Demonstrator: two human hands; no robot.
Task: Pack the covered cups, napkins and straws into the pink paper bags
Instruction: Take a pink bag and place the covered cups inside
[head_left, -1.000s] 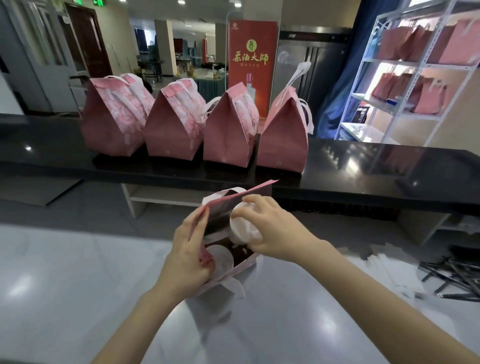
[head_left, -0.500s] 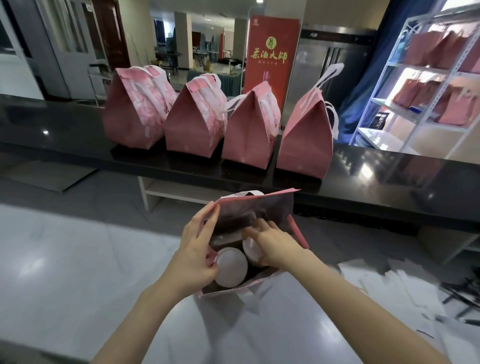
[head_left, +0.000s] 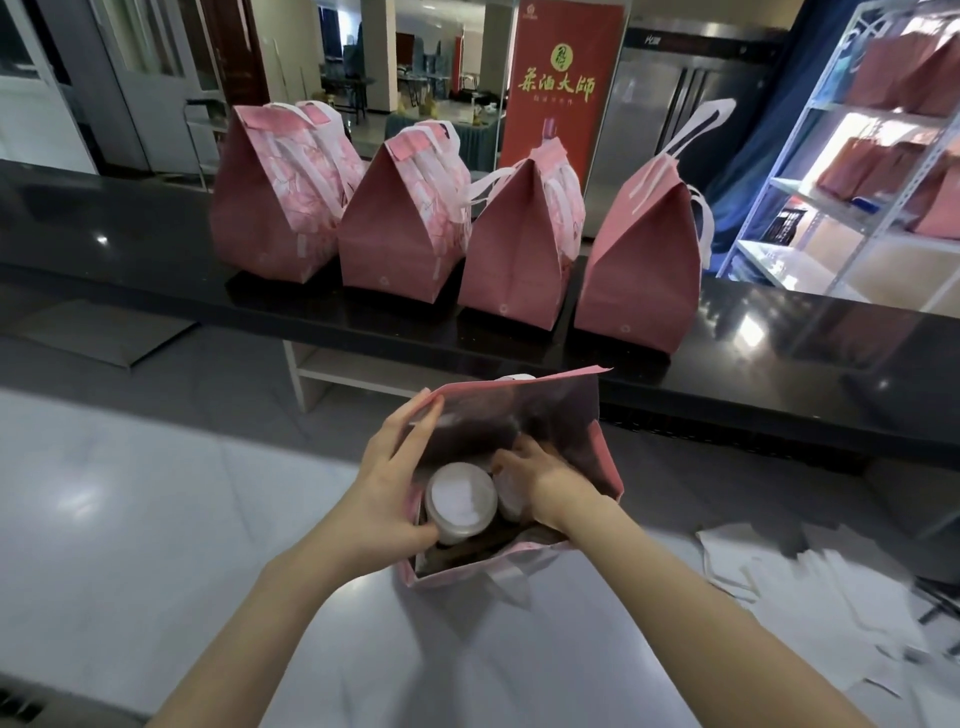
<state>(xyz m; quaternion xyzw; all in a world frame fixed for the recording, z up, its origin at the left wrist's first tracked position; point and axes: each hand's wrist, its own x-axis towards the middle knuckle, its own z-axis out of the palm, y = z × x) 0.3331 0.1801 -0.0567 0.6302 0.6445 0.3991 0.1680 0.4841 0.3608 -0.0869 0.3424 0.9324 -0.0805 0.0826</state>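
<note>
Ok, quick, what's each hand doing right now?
Left hand: holds the side wall of the open pink paper bag.
Right hand: inside the bag, grips a white-lidded plastic cup.

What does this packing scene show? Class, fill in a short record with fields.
open bag: on the white table, mouth held wide
left grip: pinches the bag's left wall
right grip: inside the bag, fingers curled over the right cup
left cup: covered, upright in the bag
closed bags: four in a row on the black counter
</note>
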